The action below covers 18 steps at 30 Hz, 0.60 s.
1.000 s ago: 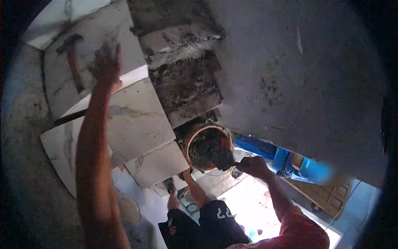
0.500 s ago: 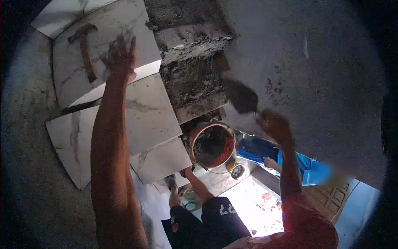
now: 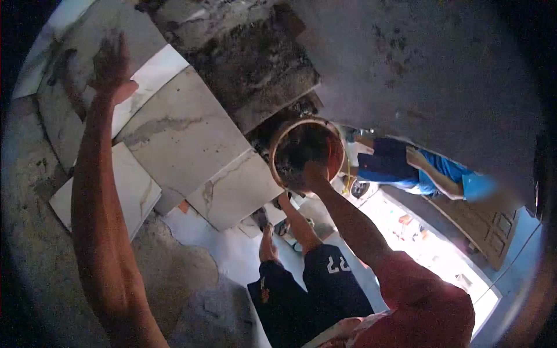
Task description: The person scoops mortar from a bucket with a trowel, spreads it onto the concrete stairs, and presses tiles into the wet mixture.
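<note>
My left hand (image 3: 113, 69) rests with its fingers spread on a marbled white step tile (image 3: 130, 26) at the upper left. Beside it on that tile, a hammer (image 3: 71, 81) lies blurred and dim. My right hand (image 3: 315, 175) reaches into a round bucket (image 3: 278, 142) of dark mortar, its fingers closed on the trowel's handle; the blade is lost in the dark inside. The bucket stands beside the tiled steps, just below a bare, mortar-covered step (image 3: 255, 69).
More marbled tiles (image 3: 180, 124) cover the lower steps, and a loose tile stack (image 3: 133, 180) sits at the left. A grey wall (image 3: 418, 75) borders the right. A person in blue (image 3: 432, 171) stands beyond the bucket, near a wooden door (image 3: 487, 226).
My right hand has gone from beside the wall, where it held the trowel up, down into the bucket. The view has turned and shifted; my left hand stays on the tile.
</note>
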Available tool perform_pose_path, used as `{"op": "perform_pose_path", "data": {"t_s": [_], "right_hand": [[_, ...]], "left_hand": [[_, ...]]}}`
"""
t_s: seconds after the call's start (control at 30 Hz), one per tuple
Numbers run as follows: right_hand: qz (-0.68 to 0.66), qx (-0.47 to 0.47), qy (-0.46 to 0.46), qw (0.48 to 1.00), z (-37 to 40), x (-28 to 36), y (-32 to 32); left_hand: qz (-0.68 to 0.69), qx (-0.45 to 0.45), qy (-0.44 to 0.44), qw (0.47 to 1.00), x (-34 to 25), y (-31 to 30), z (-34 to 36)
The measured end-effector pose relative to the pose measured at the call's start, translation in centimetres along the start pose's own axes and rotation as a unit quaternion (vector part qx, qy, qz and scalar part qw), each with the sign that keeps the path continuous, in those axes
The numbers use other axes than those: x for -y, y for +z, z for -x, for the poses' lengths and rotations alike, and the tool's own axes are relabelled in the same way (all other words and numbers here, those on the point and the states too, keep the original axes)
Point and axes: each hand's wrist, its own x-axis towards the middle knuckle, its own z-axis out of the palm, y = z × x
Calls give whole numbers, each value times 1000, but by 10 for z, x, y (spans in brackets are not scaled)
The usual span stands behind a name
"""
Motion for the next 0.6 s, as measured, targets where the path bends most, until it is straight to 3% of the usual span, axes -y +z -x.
{"op": "perform_pose_path", "data": {"t_s": [0.07, 0.13, 0.17, 0.23, 0.37, 0.4, 0.47, 0.5, 0.57, 0.6], "right_hand": [[-7, -72, -34, 997, 19, 2, 5], [-133, -104, -32, 985, 40, -13, 17], [-134, -104, -31, 985, 41, -26, 17], [-196, 58, 33, 978, 47, -44, -3], [-232, 53, 10, 971, 59, -74, 2], [-242, -11, -8, 970, 63, -78, 3], [-289, -151, -26, 945, 69, -73, -29], [-210, -31, 56, 976, 62, -78, -19], [-256, -192, 27, 947, 79, -57, -67], [-252, -194, 20, 948, 81, -59, -76]], "left_hand": [[-7, 39, -25, 999, 4, -2, -4], [-15, 46, -35, 998, 5, -8, -3], [-15, 52, -38, 998, -2, -9, -6], [-27, 74, -43, 996, -6, -10, -8], [0, 136, -120, 983, -13, -19, -6], [1, 134, -126, 983, -9, -12, -6], [40, -81, 29, 995, 10, 11, -6], [36, -90, 18, 995, 10, 7, -7], [41, 83, -125, 988, -7, -7, -3], [44, 108, -150, 982, -17, -19, -4]]}}
